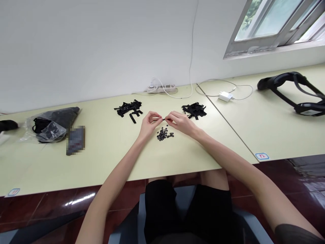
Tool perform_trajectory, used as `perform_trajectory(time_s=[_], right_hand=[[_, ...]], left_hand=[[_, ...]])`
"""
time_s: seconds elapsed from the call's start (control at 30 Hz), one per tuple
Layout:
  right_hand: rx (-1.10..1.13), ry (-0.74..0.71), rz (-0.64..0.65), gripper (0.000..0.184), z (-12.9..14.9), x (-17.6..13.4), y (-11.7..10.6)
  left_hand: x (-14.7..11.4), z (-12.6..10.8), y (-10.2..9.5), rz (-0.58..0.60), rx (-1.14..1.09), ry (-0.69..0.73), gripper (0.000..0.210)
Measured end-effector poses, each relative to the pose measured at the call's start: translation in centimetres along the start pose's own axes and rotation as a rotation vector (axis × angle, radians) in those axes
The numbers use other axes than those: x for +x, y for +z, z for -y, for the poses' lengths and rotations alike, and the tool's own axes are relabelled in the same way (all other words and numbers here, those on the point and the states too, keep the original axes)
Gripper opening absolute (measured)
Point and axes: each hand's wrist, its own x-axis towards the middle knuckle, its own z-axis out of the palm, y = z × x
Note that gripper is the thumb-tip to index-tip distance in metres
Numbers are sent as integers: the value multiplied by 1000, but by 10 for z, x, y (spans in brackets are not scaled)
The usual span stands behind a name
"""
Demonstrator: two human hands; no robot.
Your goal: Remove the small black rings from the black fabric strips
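My left hand [150, 122] and my right hand [177, 121] meet fingertip to fingertip above the table, both closed in a pinch. Between them shows a small dark piece [163, 119], mostly covered by the fingers; it looks like a black strip, but its details are too small to tell. Just below the hands lies a loose heap of small black rings [162, 134]. Beyond my left hand is a pile of black strips [128, 107], with a single strip [132, 118] lying apart at its near side. Another pile of black strips [195, 110] sits beyond my right hand.
On the left are a clear plastic bag with black contents [52, 123] and a blurred dark rectangular item [76, 140]. A power strip [161, 88] with white cables lies along the wall. To the right are a white charger [225, 96] and a black headset [291, 91].
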Motion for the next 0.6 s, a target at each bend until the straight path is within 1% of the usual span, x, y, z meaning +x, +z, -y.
perform_trajectory(time_s=[0.07,0.13,0.27,0.47,0.6], right_hand=[[24,9,55,24,-2,-1,0],[18,16,127,28,-5,-3,-1],[-32,7,228,32,-10,-5,-3],[-93,-10,275,33,-10,-8,-7],[-100,-26,273,35,-11,-9,-2]], left_hand=[[-3,1,1,70,78,-6,27],[-4,4,2,96,124,4,24],[-1,12,1,52,216,21,20],[-1,15,1,20,270,50,19],[-3,11,1,-1,243,2,22]])
